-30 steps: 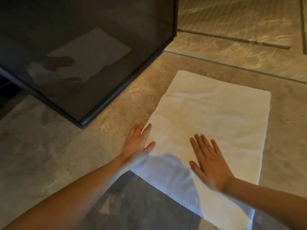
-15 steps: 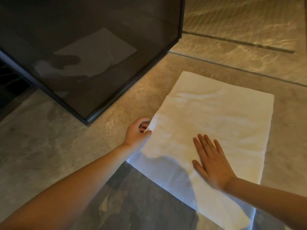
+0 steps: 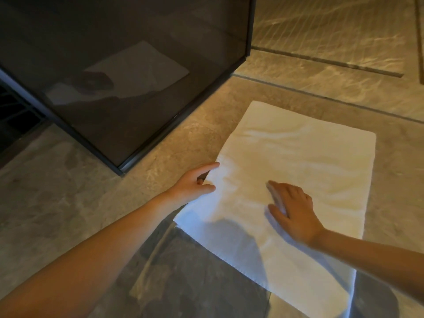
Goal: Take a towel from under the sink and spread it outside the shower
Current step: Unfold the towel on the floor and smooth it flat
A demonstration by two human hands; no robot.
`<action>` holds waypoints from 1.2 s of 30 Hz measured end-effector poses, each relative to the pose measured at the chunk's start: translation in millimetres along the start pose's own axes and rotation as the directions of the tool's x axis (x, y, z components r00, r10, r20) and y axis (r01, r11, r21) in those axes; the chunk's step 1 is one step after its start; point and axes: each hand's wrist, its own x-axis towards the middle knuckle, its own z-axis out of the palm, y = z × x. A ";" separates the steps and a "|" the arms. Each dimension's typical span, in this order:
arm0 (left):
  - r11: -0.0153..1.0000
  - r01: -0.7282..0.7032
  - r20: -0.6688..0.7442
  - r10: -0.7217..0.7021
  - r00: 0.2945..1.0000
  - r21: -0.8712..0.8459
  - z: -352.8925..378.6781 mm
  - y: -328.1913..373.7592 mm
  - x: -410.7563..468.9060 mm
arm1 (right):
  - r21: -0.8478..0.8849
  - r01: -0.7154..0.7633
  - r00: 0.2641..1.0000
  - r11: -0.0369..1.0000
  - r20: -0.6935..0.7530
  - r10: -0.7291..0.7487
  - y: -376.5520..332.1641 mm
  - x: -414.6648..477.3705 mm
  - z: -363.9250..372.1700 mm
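A white towel (image 3: 298,171) lies spread flat on the stone floor, just right of the dark glass shower panel (image 3: 128,72). My left hand (image 3: 195,183) pinches the towel's left edge between thumb and fingers. On the towel's near middle rests my right hand (image 3: 292,210), with its fingertips curled down into the cloth. My shadow covers the towel's near corner.
The shower panel's dark metal frame (image 3: 183,117) runs diagonally to a corner near my left hand. Stone floor tiles (image 3: 332,72) with grooved lines stretch behind and to the right of the towel. A dark grate (image 3: 13,111) shows at the far left.
My left hand went from lying flat beside the towel to gripping its left edge. My right hand's fingers curled from flat to bent on the cloth.
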 end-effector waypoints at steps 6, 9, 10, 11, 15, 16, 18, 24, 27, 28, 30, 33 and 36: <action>0.998 -0.061 0.052 0.061 0.997 -0.017 10.5 14.0 2.0 | 0.420 0.005 0.997 0.907 -0.077 0.030 -40.8 91.5 -49.4; 0.994 -0.101 0.093 0.103 0.990 -0.031 16.9 24.9 2.1 | 0.421 -0.050 0.993 0.906 0.121 -0.001 -53.3 123.7 -62.9; 0.992 -0.121 0.107 0.122 0.987 -0.015 19.1 27.9 1.9 | 0.392 -0.037 0.981 0.919 0.188 -0.040 -57.1 131.8 -64.5; 0.990 -0.140 0.118 0.139 0.983 0.000 21.2 30.5 1.7 | 0.352 -0.019 0.971 0.936 0.230 -0.067 -61.2 138.3 -64.9; 0.986 -0.168 0.149 0.166 0.975 0.002 28.5 35.4 0.5 | 0.299 -0.078 0.967 0.951 0.253 0.000 -67.8 154.1 -61.7; 0.985 -0.172 0.160 0.169 0.973 0.005 29.6 35.6 -0.3 | 0.273 -0.093 0.975 0.957 0.220 0.032 -67.5 155.5 -61.0; 0.984 -0.180 0.170 0.177 0.969 0.008 31.1 36.2 -1.6 | 0.239 -0.104 0.988 0.966 0.134 0.073 -65.3 156.7 -60.1; 0.987 -0.159 0.177 0.160 0.971 -0.020 34.7 45.9 -6.3 | 0.487 -0.211 0.976 0.848 0.062 0.208 -50.1 154.3 -70.0; 0.988 -0.118 0.214 0.137 0.967 -0.099 37.9 51.1 -6.8 | 0.556 -0.241 0.970 0.795 0.113 0.214 -39.6 147.1 -82.0; 0.987 -0.097 0.228 0.125 0.966 -0.127 40.1 52.7 -6.7 | 0.571 -0.243 0.970 0.784 0.130 0.206 -36.2 143.9 -86.0; 0.984 -0.048 0.257 0.092 0.962 -0.173 45.1 57.3 -5.9 | 0.584 -0.238 0.971 0.776 0.149 0.186 -29.2 137.1 -94.9; 0.975 -0.011 0.303 0.080 0.950 -0.221 54.1 68.9 -4.9 | 0.598 -0.228 0.973 0.768 0.168 0.158 -17.5 125.2 -111.0; 0.969 0.012 0.359 0.081 0.930 -0.247 66.0 80.0 -2.7 | 0.615 -0.224 0.973 0.756 0.181 0.142 -4.1 111.3 -129.7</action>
